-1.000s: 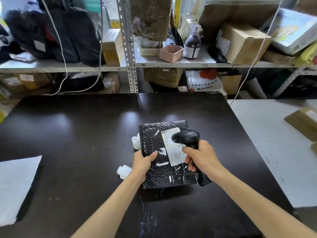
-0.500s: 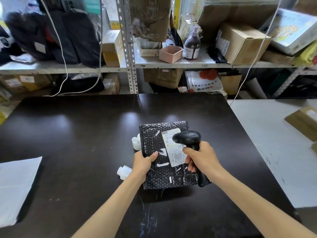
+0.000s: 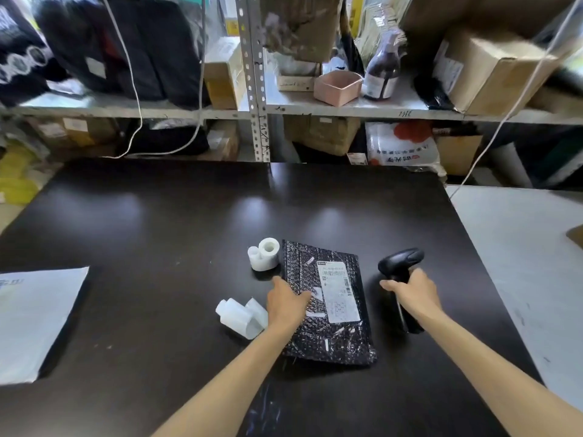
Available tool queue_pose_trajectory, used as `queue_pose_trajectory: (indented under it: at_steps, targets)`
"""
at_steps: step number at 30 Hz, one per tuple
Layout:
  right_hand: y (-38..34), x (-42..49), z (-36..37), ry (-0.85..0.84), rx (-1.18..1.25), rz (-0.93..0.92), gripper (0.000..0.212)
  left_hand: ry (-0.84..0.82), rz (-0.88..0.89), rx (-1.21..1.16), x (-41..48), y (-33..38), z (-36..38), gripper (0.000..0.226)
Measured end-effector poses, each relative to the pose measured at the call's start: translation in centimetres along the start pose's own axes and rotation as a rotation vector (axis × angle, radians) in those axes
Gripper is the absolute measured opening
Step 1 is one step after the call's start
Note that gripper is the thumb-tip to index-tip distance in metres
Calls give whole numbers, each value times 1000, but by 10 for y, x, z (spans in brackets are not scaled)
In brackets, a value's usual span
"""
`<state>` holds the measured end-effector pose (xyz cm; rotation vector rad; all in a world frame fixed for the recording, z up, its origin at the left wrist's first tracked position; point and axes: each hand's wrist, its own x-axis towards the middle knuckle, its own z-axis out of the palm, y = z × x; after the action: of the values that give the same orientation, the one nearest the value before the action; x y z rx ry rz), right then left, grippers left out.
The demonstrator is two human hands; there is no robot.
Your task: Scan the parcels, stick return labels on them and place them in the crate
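Observation:
A black bubble-wrap parcel (image 3: 334, 342) with a white shipping label (image 3: 339, 291) lies flat on the dark table (image 3: 157, 241). My left hand (image 3: 288, 304) rests palm down on the parcel's left side. To the right of the parcel, clear of it, my right hand (image 3: 413, 293) grips the handle of a black barcode scanner (image 3: 400, 261), whose head points up and away. One white label roll (image 3: 265, 255) stands just left of the parcel's far corner. A second label roll (image 3: 241, 316) lies beside my left wrist. No crate is in view.
A white flat mailer (image 3: 34, 323) lies at the table's left edge. A grey-white table (image 3: 520, 247) adjoins on the right. Metal shelves (image 3: 347, 110) behind hold cardboard boxes, a pink tub, a brown bottle and dark bags, with white cables hanging down.
The parcel has gone from being held up under the scanner to lying flat on the table. My right hand has swung the scanner off to the right. My left hand now rests on top.

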<state>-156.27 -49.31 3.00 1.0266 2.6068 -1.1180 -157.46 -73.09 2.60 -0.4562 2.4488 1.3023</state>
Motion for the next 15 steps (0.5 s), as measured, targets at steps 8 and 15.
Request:
queue_pose_trajectory:
  at_steps: [8,15]
  targets:
    - [3,24,14,-14,-156,-55,58,169,122,421,1,2,-1,66]
    - [-6,25,17,34,-229,-122,56,115,180,574,26,21,-26,42]
